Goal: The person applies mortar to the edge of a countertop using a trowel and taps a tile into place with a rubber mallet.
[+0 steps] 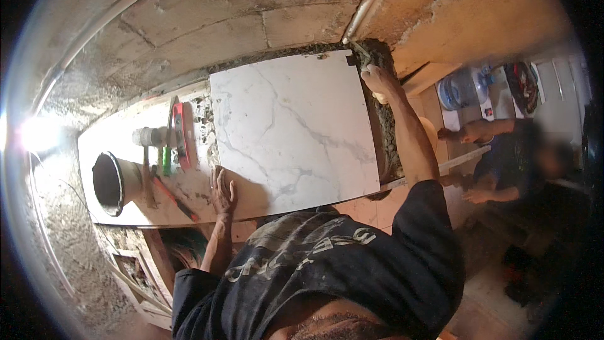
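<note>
My right hand (379,80) grips a trowel (360,49), its blade in the grey mortar strip (385,148) along the right side of a white, veined marble-look tile (296,126). My left hand (223,190) lies open, fingers extended, at the tile's lower left edge on the worktop. To its left are a red-handled tool (172,192), a red level-like bar (182,138), a green-handled tool (167,160), a mallet (150,136) with a pale handle and a bucket (126,182) with a dark rim.
A concrete wall (220,25) with pipes (368,0) runs behind the worktop (104,135). A bright lamp (38,131) glows at the left. At the right, another person (513,164) reaches beside large blue water bottles (462,88) and a dark bag (522,88).
</note>
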The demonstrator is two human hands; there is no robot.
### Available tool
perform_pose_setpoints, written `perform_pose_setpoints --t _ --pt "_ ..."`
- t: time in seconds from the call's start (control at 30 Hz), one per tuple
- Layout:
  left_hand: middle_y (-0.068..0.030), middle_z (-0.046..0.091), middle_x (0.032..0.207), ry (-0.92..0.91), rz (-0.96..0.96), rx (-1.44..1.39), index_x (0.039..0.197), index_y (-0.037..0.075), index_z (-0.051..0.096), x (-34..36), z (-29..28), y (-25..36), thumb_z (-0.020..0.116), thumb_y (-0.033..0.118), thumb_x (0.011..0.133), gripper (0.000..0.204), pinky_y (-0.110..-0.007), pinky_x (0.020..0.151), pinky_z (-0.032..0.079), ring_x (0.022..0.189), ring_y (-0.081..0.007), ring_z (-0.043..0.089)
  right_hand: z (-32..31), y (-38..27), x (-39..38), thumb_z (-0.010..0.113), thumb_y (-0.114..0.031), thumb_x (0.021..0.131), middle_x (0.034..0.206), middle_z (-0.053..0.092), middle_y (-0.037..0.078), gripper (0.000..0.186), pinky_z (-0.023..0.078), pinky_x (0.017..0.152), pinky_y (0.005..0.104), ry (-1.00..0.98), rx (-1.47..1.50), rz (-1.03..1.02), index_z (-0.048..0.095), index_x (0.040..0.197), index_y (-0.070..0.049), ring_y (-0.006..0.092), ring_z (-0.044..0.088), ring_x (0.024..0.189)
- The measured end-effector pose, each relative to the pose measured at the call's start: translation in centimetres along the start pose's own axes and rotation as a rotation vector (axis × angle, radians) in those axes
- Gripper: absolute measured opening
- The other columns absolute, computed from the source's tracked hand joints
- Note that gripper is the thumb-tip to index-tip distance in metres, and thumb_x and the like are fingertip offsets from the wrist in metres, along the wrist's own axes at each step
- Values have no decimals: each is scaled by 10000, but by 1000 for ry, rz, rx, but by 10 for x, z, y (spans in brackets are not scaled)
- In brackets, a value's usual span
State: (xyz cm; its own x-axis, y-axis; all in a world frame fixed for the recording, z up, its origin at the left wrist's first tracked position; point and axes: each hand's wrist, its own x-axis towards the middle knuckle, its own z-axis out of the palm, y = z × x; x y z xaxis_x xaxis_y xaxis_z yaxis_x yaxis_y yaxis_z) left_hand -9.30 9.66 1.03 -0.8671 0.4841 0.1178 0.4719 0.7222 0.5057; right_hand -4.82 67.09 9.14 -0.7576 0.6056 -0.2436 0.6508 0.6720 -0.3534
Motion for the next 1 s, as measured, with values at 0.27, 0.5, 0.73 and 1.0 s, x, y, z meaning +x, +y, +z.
perform_pose_setpoints --t 0.27,0.5,0.73,1.0 --pt "-186 367 1437 -11 0 -24 1327 47 436 -1 -3 -4 548 194 886 478 -428 1091 299 1339 -370 323 -33 -50 50 487 -117 805 958 644 243 275 470 626 481 -301 -548 -38 656 983 8 345 623 757" --pt "-179 365 1441 -35 -6 -17 1337 55 433 -2 -7 -5 569 214 878 505 -448 1106 277 1350 -373 304 -39 -121 66 643 -179 720 977 678 194 314 505 688 440 -553 -804 50 711 1001 -58 287 657 852" --pt "-180 355 1450 -49 -35 -132 1298 38 477 -5 -5 -13 583 285 876 500 -460 1119 236 1352 -351 311 -21 -217 61 719 -239 706 959 694 146 333 519 687 423 -673 -944 75 711 981 -52 270 667 812" --pt "-174 317 1477 -111 -14 -129 1296 35 486 -2 -10 -20 581 351 876 533 -478 1130 199 1375 -336 276 10 -303 49 702 -238 722 914 699 146 277 522 672 429 -711 -1018 46 728 943 -72 275 670 785"
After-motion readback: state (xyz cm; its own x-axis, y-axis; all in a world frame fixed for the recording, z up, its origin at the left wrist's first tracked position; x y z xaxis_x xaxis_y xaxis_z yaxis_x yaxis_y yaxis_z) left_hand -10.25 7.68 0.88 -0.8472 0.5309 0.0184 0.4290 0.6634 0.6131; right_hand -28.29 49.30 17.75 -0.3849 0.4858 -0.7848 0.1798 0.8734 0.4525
